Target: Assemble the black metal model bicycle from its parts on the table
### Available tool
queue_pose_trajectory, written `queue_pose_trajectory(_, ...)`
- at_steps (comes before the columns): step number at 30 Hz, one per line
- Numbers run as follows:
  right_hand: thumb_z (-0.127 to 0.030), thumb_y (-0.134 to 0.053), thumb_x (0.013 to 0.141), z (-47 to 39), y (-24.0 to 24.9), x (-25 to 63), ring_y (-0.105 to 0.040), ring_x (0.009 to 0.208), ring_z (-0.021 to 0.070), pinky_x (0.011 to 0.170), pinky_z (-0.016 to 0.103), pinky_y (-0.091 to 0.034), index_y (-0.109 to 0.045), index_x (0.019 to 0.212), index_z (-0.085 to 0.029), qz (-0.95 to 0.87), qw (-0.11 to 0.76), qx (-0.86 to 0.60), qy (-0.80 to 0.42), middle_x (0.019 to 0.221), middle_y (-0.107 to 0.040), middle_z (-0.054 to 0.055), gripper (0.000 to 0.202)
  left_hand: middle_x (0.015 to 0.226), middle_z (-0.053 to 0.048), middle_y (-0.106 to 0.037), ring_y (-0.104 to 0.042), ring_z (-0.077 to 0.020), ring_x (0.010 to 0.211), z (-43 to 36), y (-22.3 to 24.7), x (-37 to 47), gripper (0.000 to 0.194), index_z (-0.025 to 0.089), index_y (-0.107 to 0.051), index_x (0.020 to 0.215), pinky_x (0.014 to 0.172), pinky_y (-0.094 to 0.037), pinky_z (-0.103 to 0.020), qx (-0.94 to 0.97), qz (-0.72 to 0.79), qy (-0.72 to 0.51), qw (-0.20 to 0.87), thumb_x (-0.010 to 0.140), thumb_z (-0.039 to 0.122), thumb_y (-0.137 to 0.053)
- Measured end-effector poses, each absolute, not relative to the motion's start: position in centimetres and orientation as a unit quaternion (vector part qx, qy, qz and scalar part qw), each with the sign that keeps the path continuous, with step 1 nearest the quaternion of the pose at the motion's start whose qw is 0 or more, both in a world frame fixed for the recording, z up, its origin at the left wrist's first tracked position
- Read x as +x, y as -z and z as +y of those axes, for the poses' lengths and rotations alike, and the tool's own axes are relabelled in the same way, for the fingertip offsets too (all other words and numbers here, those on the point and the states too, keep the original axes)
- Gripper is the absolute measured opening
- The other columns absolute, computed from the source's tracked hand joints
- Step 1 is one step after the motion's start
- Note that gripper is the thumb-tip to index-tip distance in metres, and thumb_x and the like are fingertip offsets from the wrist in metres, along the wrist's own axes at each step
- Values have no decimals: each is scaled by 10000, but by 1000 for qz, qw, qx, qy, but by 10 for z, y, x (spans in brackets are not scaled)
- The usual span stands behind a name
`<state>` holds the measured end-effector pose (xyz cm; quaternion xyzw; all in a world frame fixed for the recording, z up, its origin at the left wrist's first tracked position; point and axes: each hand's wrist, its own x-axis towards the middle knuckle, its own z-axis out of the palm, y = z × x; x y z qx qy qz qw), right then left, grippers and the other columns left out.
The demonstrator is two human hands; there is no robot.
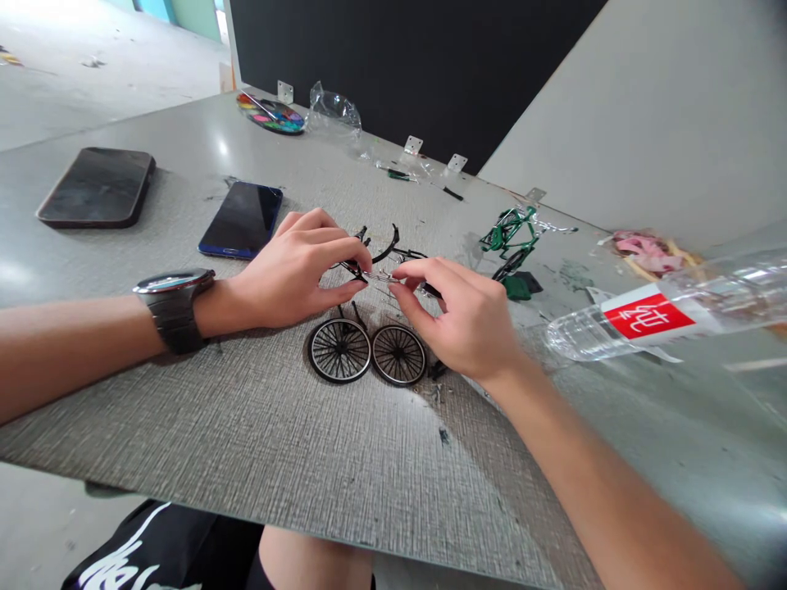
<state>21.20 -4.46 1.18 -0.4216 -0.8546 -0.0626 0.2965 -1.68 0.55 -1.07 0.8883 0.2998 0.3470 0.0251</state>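
Seated at a table (264, 459), a person brings two bare hands together over a small silver part (380, 277). The left hand (307, 260), a watch above its wrist, is nearly closed, thumb and fingertips pinching one end; the right hand (458, 310) is drawn into a similar pinch at the other, its remaining fingers curled. From where I stand, two fingertip grips seem the sensible choice: the piece is too slight for a whole fist, and holding both ends likely keeps it from twisting.

A wheel (339, 351) and its twin (399, 355) lie flat side by side on the near side of the hands, probably set there to be within easy reach and unable to roll. A curved black piece (394, 240) sits just beyond the fingers. A green model bike (513, 233) stands farther off to the right, perhaps kept clear of the working space, as the phone (242, 219) appears to be on the left.

The silver part, just above the table between the two hands, is thin, shiny and wiry; fingers hide its ends, so its full shape cannot be told. The wheels have black tyres, pale bright rims and fine dark spokes meeting at black hubs.
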Motion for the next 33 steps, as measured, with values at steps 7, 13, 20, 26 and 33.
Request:
queue_pose_trajectory(7,-259,-569,955,-47,-13,210,-667,779,134,657,262,-484,-653,1046,-205,-862,299,-404,57,935,-738,17,136,878,-24,-689,-534,-215,904,3,6,-17,126,232,-690,939,882,-388,-393,879,300,-370,14,894,316,-607)
queue_pose_trajectory(13,-280,-591,945,-50,-14,208,-682,812,145,676,260,-495,-647,1032,-194,-871,295,-391,38,951,-736,27,135,894,-23,-679,-541,-213,914,2,5,-18,116,239,-694,903,873,-392,-391,878,292,-380,15,899,300,-596)
queue_pose_trajectory(20,-298,-606,939,-49,-13,208,-685,812,139,699,255,-508,-645,1035,-197,-873,296,-386,34,948,-732,24,145,908,-24,-682,-548,-207,905,2,5,-18,114,245,-699,894,872,-390,-386,876,286,-388,-1,906,303,-601)
queue_pose_trajectory(26,-249,-586,952,-50,-14,208,-687,786,127,701,249,-518,-643,1044,-202,-860,312,-398,66,923,-732,15,118,919,-25,-686,-536,-209,901,3,6,-18,105,241,-684,949,858,-399,-375,886,274,-375,-1,911,289,-599)
queue_pose_trajectory(33,-232,-554,970,-48,-13,209,-689,803,128,714,255,-519,-633,1045,-217,-851,322,-406,84,945,-741,14,110,953,-30,-690,-538,-213,913,4,10,-17,200,228,-625,1092,872,-412,-374,891,258,-373,-1,907,303,-610)
